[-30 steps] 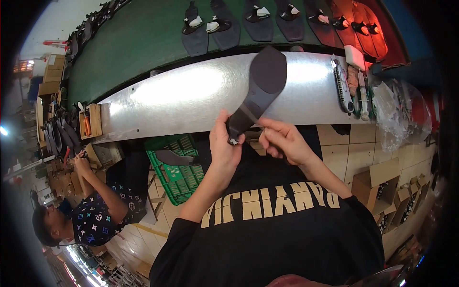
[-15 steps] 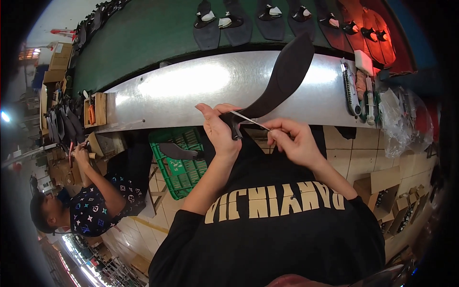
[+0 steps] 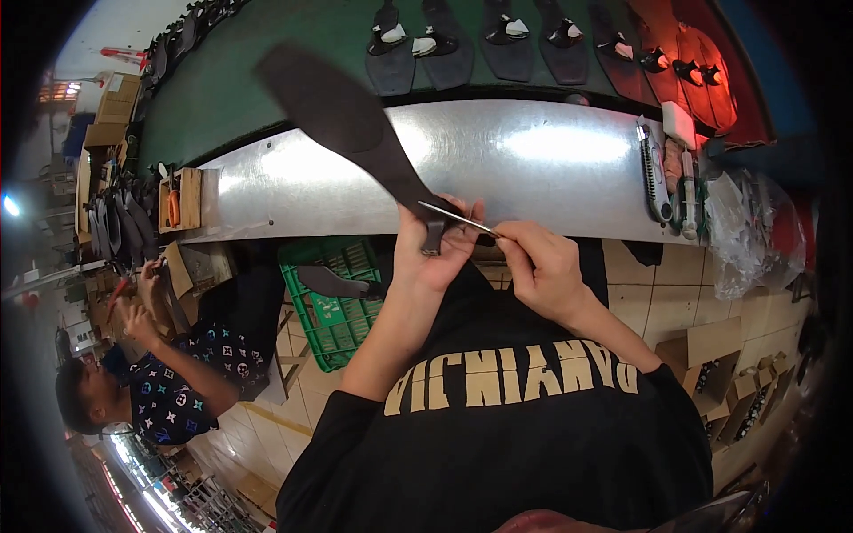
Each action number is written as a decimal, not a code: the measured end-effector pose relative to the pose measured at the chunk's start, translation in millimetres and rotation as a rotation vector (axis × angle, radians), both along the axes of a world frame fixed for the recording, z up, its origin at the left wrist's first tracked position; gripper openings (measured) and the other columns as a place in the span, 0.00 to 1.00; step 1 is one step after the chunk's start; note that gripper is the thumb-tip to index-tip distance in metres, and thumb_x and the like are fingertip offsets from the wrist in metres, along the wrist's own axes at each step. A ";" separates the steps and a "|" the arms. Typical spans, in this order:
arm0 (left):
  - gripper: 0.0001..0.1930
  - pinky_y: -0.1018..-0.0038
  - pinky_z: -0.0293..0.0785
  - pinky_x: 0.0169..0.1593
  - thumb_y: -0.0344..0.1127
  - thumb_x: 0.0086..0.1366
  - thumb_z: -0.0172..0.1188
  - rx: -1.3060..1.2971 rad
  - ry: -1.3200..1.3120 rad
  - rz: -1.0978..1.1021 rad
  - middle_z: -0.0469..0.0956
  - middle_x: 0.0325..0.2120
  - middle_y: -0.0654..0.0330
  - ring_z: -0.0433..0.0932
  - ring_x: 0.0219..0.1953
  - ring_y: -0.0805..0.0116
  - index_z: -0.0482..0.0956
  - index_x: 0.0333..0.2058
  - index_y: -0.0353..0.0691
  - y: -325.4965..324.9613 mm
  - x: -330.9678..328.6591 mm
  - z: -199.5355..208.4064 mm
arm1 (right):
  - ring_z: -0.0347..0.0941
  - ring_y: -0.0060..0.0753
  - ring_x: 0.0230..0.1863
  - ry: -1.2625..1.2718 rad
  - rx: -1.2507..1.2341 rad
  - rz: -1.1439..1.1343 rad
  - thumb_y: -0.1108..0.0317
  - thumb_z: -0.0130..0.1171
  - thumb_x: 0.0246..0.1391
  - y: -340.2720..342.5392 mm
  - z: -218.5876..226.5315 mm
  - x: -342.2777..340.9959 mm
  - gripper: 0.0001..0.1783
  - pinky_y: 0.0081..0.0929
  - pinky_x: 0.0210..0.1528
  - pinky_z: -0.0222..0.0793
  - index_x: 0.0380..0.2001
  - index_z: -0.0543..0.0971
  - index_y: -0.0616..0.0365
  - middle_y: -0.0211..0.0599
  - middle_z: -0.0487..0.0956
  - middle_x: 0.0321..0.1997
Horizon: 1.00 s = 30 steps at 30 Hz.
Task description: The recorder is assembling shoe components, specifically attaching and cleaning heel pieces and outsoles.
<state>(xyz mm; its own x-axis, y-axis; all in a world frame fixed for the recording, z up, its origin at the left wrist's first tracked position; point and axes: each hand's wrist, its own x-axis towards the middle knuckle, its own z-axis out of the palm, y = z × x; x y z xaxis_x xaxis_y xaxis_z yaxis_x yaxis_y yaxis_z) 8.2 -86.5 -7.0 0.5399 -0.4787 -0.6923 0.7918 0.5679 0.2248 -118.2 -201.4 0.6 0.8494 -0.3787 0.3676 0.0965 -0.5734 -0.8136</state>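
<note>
A dark brown shoe sole [image 3: 342, 120] is held up in front of the person, above the near edge of a shiny metal workbench [image 3: 551, 169]. Its broad forepart tilts up and away to the left; its narrow heel end sits low, pinched in the left hand [image 3: 435, 253]. The left hand's fingers are curled closed around that heel end, where a small dark strap or tab hangs down.

The right hand [image 3: 542, 271] is closed too, pinching a thin, bright metal tool [image 3: 455, 217], perhaps a needle or fine blade. The tool lies nearly level, its tip reaching left across the heel end of the sole.

This looks like fine handwork at the heel: threading, picking or trimming. The next move seems to call for a steady left grip and a small, careful stroke of the tool close to the left fingertips.

Beyond the bench, a green conveyor belt [image 3: 258, 71] carries a row of dark soles with straps [image 3: 498, 35]. A utility knife [image 3: 655, 173] lies at the bench's right end beside clear plastic bags. Below the bench stands a green plastic crate [image 3: 338, 320]. At lower left another person in a patterned shirt [image 3: 169, 391] works seated.

The tool's tip and the exact contact point are hidden by the fingers. The heel tab is too small to identify.
</note>
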 end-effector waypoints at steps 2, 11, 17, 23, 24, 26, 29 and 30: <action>0.23 0.65 0.71 0.42 0.55 0.64 0.55 -0.373 -0.034 -0.014 0.74 0.21 0.59 0.75 0.29 0.63 0.76 0.23 0.41 8.7 0.7 -22.0 | 0.77 0.41 0.26 0.019 0.026 -0.002 0.79 0.57 0.53 8.4 -2.0 0.7 0.05 0.27 0.28 0.71 0.34 0.78 0.63 0.42 0.79 0.29; 0.28 0.66 0.73 0.35 0.68 0.59 0.55 -0.110 -0.105 0.005 0.75 0.22 0.62 0.73 0.26 0.61 0.76 0.29 0.45 15.9 36.0 -35.4 | 0.77 0.44 0.29 -0.015 0.099 0.266 0.75 0.61 0.49 28.4 0.7 -2.2 0.06 0.33 0.31 0.74 0.33 0.78 0.59 0.41 0.79 0.28; 0.35 0.57 0.71 0.46 0.72 0.64 0.40 0.317 -0.333 0.384 0.73 0.39 0.55 0.71 0.40 0.60 0.71 0.44 0.41 119.3 117.6 -19.7 | 0.73 0.40 0.24 0.140 0.017 -0.255 0.74 0.56 0.55 -51.7 -3.8 4.0 0.07 0.30 0.29 0.69 0.37 0.79 0.62 0.43 0.77 0.28; 0.34 0.64 0.59 0.64 0.53 0.71 0.47 1.305 -1.074 0.243 0.64 0.61 0.47 0.64 0.63 0.57 0.57 0.64 0.29 136.5 161.6 -3.7 | 0.71 0.47 0.41 0.323 -0.290 -0.448 0.80 0.55 0.51 -127.1 -33.5 -29.8 0.23 0.37 0.44 0.68 0.53 0.75 0.60 0.47 0.72 0.40; 0.32 0.66 0.58 0.64 0.47 0.71 0.50 1.380 -1.226 0.244 0.64 0.61 0.47 0.64 0.62 0.57 0.58 0.63 0.28 118.6 163.9 2.2 | 0.71 0.47 0.41 0.337 -0.264 -0.454 0.80 0.54 0.50 -130.2 -33.0 -31.7 0.24 0.38 0.44 0.68 0.52 0.75 0.58 0.44 0.72 0.38; 0.31 0.67 0.57 0.64 0.40 0.66 0.59 1.311 -1.546 0.170 0.66 0.60 0.47 0.65 0.62 0.57 0.61 0.62 0.29 90.1 193.9 -13.6 | 0.71 0.47 0.40 0.355 -0.281 -0.455 0.80 0.55 0.49 -133.0 -25.9 -29.7 0.23 0.39 0.44 0.68 0.51 0.76 0.56 0.43 0.72 0.38; 0.32 0.65 0.58 0.64 0.42 0.62 0.63 1.265 -1.634 0.051 0.67 0.59 0.45 0.65 0.62 0.55 0.64 0.60 0.30 8.2 232.1 -36.1 | 0.70 0.46 0.40 0.368 -0.323 -0.475 0.79 0.56 0.48 -138.0 -29.4 -28.1 0.23 0.40 0.44 0.67 0.49 0.77 0.53 0.40 0.72 0.38; 0.31 0.63 0.61 0.62 0.41 0.62 0.62 1.312 -1.653 0.032 0.67 0.58 0.44 0.67 0.60 0.48 0.65 0.60 0.30 -14.4 245.1 -44.9 | 0.69 0.46 0.40 0.370 -0.352 -0.492 0.79 0.57 0.48 -140.0 -31.2 -29.2 0.22 0.40 0.44 0.67 0.49 0.78 0.52 0.39 0.72 0.37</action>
